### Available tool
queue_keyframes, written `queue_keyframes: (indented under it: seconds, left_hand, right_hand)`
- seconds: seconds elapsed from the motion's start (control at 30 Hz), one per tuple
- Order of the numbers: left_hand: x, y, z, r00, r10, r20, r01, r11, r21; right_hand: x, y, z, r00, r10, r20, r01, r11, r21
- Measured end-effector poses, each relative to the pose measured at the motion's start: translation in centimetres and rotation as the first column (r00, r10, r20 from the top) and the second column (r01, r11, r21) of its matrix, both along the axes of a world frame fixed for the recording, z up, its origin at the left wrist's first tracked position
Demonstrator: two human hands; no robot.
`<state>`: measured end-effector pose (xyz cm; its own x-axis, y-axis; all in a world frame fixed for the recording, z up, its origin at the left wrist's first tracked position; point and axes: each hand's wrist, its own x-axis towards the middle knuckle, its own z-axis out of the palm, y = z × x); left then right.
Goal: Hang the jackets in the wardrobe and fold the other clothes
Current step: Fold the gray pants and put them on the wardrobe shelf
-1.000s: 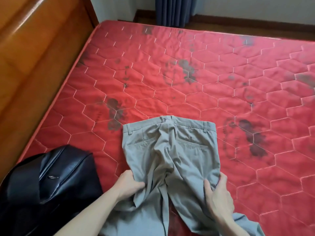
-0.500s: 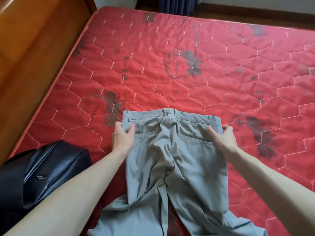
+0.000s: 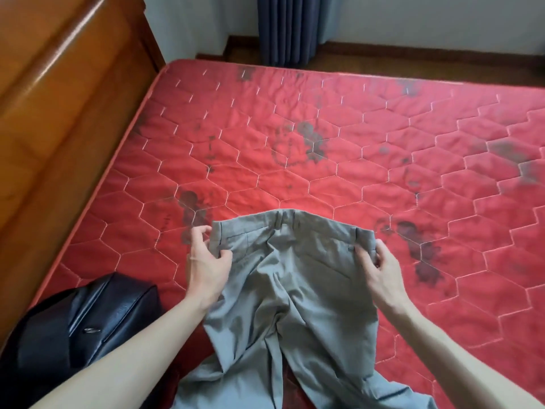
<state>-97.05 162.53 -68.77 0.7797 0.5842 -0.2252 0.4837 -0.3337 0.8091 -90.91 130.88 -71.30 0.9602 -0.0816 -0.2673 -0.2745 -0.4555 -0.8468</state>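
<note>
Taking the grey trousers [image 3: 295, 290] as the landmark, a black leather jacket [image 3: 79, 329] is seen lying to their left on the near corner of the red mattress [image 3: 354, 172], apart from the trouser cloth; beyond it the wooden headboard [image 3: 59, 128] runs along the mattress edge. The trousers are laid seat-up near the front of the mattress, the waistband pointing away and the legs trailing toward the viewer, rumpled at the crotch.

At the left corner of the waistband, the left hand [image 3: 206, 261] is curled with finger and thumb closing on the hem; whether the cloth is actually pinched cannot be told, as a gap seems to show. At the right corner, the waistband is gripped by the right hand [image 3: 380, 273], fingers folded round the edge.

The step is judged to be squaring the trousers before folding. It would be done well if both corners were held firmly and drawn apart evenly, so that the waistband is pulled taut and straight. The centre pleat should be smoothed out, and one leg brought exactly over the other along the seam. A lopsided pull is likely to set creases. Behind the trousers, past the far mattress edge, a blue curtain [image 3: 289, 28] hangs.
</note>
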Motion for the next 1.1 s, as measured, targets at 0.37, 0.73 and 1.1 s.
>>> queue_keyframes:
  seconds: [0.37, 0.73, 1.1]
  left_hand:
    - [-10.7, -9.3, 18.8, 0.975, -0.223, 0.022, 0.223, 0.957, -0.187]
    - [-18.9, -15.7, 41.2, 0.922, 0.064, 0.382, 0.029, 0.972, -0.232]
    - [-27.0, -24.4, 54.7, 0.818, 0.274, 0.506, -0.037, 0.902, -0.429]
  right_hand:
    - [-11.7, -2.8, 26.3, 0.985, 0.037, 0.168, -0.010, 0.987, -0.159]
    - [-23.7, -12.8, 47.1, 0.914, -0.059, 0.402, 0.053, 0.998, 0.026]
    - [-32.2, -27.3, 61.7, 0.826, -0.022, 0.564, -0.067, 0.988, 0.137]
